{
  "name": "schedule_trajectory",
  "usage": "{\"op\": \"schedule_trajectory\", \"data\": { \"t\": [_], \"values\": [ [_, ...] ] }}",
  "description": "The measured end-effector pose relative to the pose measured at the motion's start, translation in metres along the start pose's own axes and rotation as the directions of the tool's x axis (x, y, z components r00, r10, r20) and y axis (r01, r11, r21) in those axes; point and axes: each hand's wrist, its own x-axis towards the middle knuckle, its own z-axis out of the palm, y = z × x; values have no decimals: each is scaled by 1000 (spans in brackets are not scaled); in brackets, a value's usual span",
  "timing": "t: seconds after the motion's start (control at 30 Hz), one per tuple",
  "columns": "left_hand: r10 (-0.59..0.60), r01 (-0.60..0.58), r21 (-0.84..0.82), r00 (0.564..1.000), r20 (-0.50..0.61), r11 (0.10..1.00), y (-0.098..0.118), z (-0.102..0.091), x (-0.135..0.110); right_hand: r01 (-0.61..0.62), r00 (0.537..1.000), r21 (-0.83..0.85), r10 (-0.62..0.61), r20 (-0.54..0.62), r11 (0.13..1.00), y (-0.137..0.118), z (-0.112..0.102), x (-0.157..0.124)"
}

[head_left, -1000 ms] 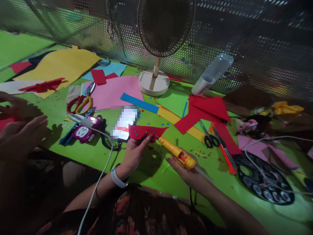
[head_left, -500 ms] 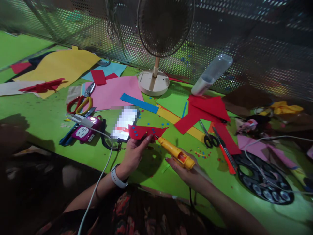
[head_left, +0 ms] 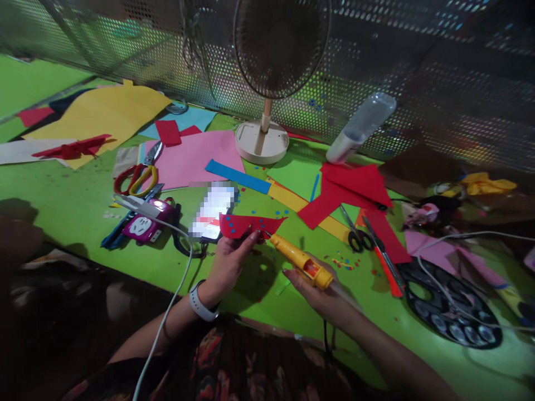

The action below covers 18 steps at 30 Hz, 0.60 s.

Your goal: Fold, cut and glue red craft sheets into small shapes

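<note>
My left hand (head_left: 229, 262), with a white watch on the wrist, is closed on a red paper cut-out (head_left: 246, 225) dotted with small blue spots, held just above the green table (head_left: 75, 206). My right hand (head_left: 317, 292) grips a yellow glue gun (head_left: 301, 262). The gun's nozzle touches the lower edge of the red cut-out, near my left fingertips. A lit phone (head_left: 213, 210) lies just behind my left hand.
A desk fan (head_left: 267, 83) stands at the back against a perforated metal wall. Coloured paper sheets, red-handled scissors (head_left: 136, 174), black scissors (head_left: 355, 234), a purple power strip (head_left: 146, 220), a tilted plastic bottle (head_left: 361, 125) and a black paint palette (head_left: 453, 312) crowd the table. A white cable (head_left: 165, 317) crosses my lap.
Another person's hands at the far left edge have withdrawn out of view. My own hands, the red cut-out and the glue gun have barely moved.
</note>
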Motion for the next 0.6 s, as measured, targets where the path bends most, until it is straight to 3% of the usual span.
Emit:
{"op": "schedule_trajectory", "data": {
  "t": [0.23, 0.43, 0.6],
  "values": [
    [-5, 5, 6, 1000, -10, 1000, 0, -1, 0, 23, 1000, -14, -23, -9, 1000, 1, 0, 1],
    [135, -140, 131, 990, 46, 981, 0, -3, -2, 72, 997, -81, -71, 9, 994, 6, 0, -1],
    [198, -201, 117, 979, 42, 972, 1, -2, -2, 210, 971, -275, -234, -57, 938, -1, -9, -2]
  ]
}}
